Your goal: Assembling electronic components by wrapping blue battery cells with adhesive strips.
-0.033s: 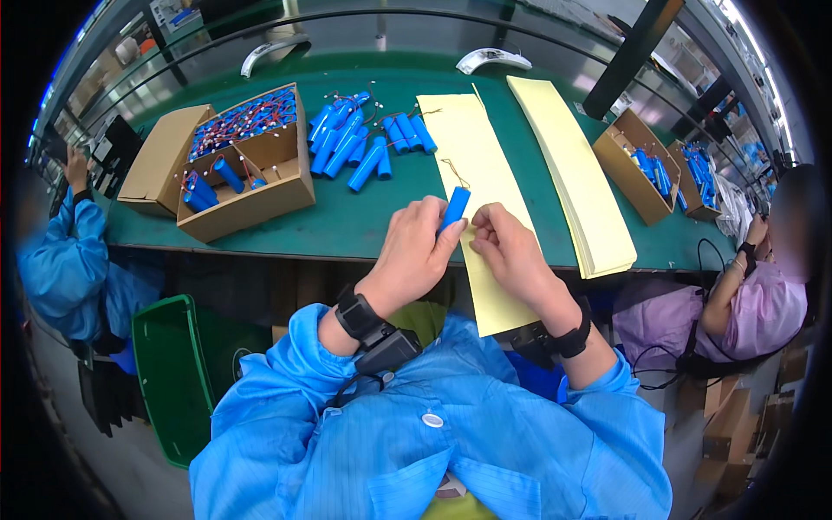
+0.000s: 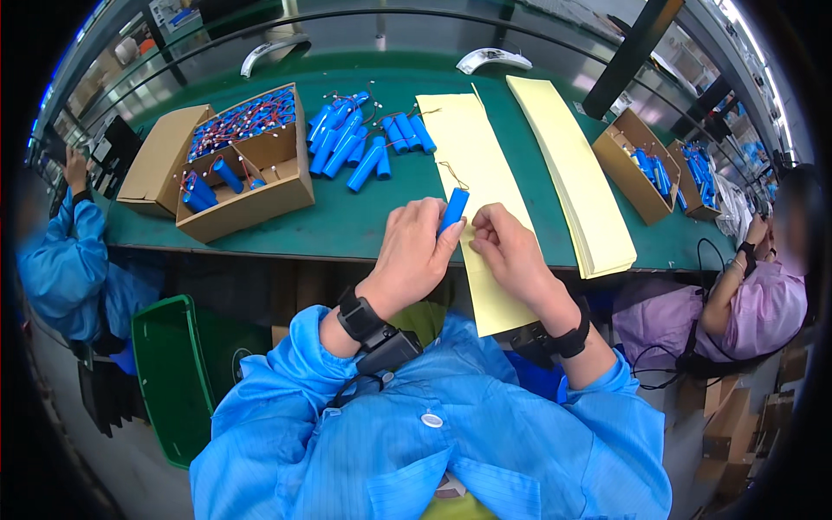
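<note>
My left hand point(image 2: 411, 250) is closed around a blue cylindrical battery point(image 2: 453, 208), which tilts upward with thin wires curling from its far end. Just right of it, my right hand point(image 2: 513, 257) has its thumb and fingers bent together in a pinch. Whatever those fingertips hold, if anything, is too small or hidden to make out. Beneath both hands lies a long yellow sheet point(image 2: 485, 154), its near end hanging over the table edge. Loose blue batteries point(image 2: 347, 139) with wires lie in a pile beyond my left hand.
A cardboard box point(image 2: 247, 201) of wired batteries stands left on the green table point(image 2: 347, 227). Right of my hands lies a stack of yellow sheets point(image 2: 576, 182), then another battery box point(image 2: 631, 156). A green bin point(image 2: 173, 381) sits below left. Co-workers sit at both sides.
</note>
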Available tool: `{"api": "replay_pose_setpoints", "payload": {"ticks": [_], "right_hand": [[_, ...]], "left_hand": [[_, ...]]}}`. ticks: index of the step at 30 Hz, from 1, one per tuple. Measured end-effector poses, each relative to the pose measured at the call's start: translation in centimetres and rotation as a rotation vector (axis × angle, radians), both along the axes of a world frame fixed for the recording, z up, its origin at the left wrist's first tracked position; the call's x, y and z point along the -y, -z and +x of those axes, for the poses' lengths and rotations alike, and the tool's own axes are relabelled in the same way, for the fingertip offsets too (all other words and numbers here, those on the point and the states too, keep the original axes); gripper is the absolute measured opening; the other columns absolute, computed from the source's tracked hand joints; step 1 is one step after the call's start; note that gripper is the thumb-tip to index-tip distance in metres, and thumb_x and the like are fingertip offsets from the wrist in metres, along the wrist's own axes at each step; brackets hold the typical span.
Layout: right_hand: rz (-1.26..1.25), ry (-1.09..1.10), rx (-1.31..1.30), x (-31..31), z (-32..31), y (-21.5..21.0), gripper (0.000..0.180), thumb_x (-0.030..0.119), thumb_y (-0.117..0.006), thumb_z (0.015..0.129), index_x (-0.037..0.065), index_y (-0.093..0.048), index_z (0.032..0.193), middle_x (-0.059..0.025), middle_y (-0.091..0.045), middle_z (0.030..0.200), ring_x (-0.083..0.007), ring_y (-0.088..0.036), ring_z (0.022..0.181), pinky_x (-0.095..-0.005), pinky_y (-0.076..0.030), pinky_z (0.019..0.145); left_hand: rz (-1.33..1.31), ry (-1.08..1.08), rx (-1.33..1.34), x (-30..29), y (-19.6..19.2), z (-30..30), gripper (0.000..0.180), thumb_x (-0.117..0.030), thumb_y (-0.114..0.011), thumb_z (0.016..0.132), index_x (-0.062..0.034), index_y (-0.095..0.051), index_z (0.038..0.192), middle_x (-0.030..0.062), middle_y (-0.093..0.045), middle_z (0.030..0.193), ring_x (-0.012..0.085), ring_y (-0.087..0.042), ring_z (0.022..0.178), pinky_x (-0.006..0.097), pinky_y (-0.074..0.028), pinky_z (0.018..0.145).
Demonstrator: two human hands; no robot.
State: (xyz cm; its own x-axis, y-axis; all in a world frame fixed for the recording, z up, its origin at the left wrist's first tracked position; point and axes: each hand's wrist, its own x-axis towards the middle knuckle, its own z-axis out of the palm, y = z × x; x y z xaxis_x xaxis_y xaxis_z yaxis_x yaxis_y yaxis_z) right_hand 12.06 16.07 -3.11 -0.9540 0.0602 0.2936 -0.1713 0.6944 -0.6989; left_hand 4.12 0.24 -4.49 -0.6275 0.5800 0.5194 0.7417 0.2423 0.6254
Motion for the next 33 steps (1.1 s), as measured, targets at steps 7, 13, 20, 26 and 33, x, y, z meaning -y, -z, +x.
{"api": "replay_pose_setpoints", "payload": {"ticks": [7, 13, 20, 26, 33], "right_hand": [[-1.237, -0.087, -0.009, -2.8, 0.2, -0.8, 0.012, 0.001, -0.055, 0.086, 0.008, -0.05, 0.094, -0.0021, -0.056, 0.088, -0.011, -0.055, 0.084, -0.0285, -0.045, 0.085], [-1.435, -0.13, -0.003, -4.3, 0.4, 0.3, 0.01, 0.005, -0.056, 0.087, 0.009, -0.05, 0.094, -0.0017, -0.056, 0.089, -0.0118, -0.057, 0.083, -0.0407, -0.044, 0.094], [-1.185, -0.018, 0.005, -2.6, 0.1, -1.0, 0.011, 0.008, -0.058, 0.087, 0.007, -0.05, 0.093, -0.0012, -0.054, 0.089, -0.0096, -0.053, 0.082, -0.0275, -0.045, 0.083], [-0.894, -0.03, -0.127, 0.1, -0.4, -2.3, 0.012, 0.006, -0.059, 0.086, 0.005, -0.048, 0.093, 0.0002, -0.05, 0.088, -0.0065, -0.048, 0.082, -0.0211, -0.039, 0.077], [-0.771, -0.045, -0.081, -0.1, -0.9, -1.9, 0.011, 0.005, -0.058, 0.086, 0.004, -0.048, 0.092, 0.0, -0.05, 0.085, -0.0062, -0.048, 0.08, -0.021, -0.04, 0.075]], "left_hand": [[-0.08, -0.055, -0.098, -0.6, -0.5, 1.1, 0.022, -0.022, -0.051, 0.09, -0.0007, -0.05, 0.094, 0.0175, -0.055, 0.088, 0.0357, -0.051, 0.086, 0.044, -0.037, 0.082], [0.221, 0.154, 0.655, -0.3, -0.3, 0.3, 0.026, -0.021, -0.049, 0.094, -0.0005, -0.051, 0.11, 0.0104, -0.058, 0.102, 0.0226, -0.058, 0.093, 0.032, -0.045, 0.079], [0.586, 0.417, 1.272, 0.0, -1.5, 0.9, 0.034, -0.028, -0.052, 0.094, 0.0001, -0.054, 0.114, 0.0058, -0.061, 0.102, 0.0155, -0.062, 0.091, 0.025, -0.049, 0.079], [0.558, 0.489, 1.314, 0.0, -1.2, 1.3, 0.035, -0.029, -0.05, 0.094, 0.0001, -0.056, 0.111, 0.0057, -0.062, 0.096, 0.0144, -0.063, 0.087, 0.024, -0.051, 0.078], [0.546, 0.494, 1.348, 0.0, -0.6, 1.4, 0.033, -0.031, -0.047, 0.095, -0.0014, -0.056, 0.106, 0.0056, -0.062, 0.091, 0.0145, -0.063, 0.087, 0.024, -0.051, 0.076]]}}
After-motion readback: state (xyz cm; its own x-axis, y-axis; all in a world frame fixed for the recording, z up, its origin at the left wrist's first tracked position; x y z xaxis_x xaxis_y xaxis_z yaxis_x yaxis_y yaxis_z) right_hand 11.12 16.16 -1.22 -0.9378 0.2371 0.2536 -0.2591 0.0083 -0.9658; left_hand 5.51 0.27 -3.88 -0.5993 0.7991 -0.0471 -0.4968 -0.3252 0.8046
